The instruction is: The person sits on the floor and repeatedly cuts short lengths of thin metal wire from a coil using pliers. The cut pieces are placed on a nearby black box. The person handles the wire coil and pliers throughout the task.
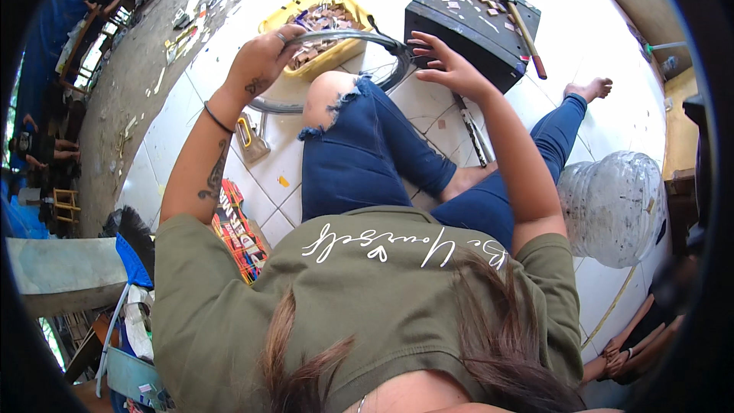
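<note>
I sit on a white tiled floor [592, 30] with one knee raised in torn blue jeans. A thin metal hoop [348, 34] arcs over that knee. My left hand [264, 57] grips the hoop at its far left side. My right hand [447, 65] has its fingers spread and touches the hoop's dark right end, right next to a black box [466, 27]. Several small brown pieces lie on top of the box, and a yellow tray [336, 50] behind the hoop holds several more.
A wooden-handled tool [526, 34] lies on the box's right edge. A long dark tool [472, 134] rests on the tiles by my leg. A large clear plastic jug [615, 203] stands at right. A colourful packet [237, 229] and a small yellow-handled tool [246, 136] lie at left. Another person's feet [619, 352] show lower right.
</note>
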Tool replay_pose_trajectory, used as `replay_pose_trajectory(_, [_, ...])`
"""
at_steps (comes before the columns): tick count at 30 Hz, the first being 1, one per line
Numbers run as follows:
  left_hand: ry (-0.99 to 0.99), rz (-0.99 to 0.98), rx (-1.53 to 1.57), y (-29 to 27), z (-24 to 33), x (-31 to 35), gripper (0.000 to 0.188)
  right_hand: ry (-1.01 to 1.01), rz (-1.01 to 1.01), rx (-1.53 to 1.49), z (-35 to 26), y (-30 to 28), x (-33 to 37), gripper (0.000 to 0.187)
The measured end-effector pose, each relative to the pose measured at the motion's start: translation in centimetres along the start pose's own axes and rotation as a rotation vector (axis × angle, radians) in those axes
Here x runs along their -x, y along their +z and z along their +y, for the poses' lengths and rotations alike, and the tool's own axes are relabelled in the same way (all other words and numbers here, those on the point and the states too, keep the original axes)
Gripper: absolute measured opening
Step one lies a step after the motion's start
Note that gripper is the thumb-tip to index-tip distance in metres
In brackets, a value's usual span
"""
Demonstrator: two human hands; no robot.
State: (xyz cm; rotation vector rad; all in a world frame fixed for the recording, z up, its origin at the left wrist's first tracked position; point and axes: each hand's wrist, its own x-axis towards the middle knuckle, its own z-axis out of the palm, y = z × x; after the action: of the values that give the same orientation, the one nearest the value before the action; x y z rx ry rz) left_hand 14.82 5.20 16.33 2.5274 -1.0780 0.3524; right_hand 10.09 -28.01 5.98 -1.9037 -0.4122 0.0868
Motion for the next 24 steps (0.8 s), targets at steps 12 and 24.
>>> replay_pose_trajectory(12, [-0.016, 0.228, 0.046, -6.7, -4.4, -4.6, 0.018, 0.055, 0.374, 0.097, 2.1, 2.5, -8.9, 0.079])
replay_pose_trajectory(24, [-0.442, 0.457, 1.042, -22.2, -6.9, -10.9, 0.021, -0.558, 0.782, 0.09, -14.1, 2.9, -16.6, 0.051])
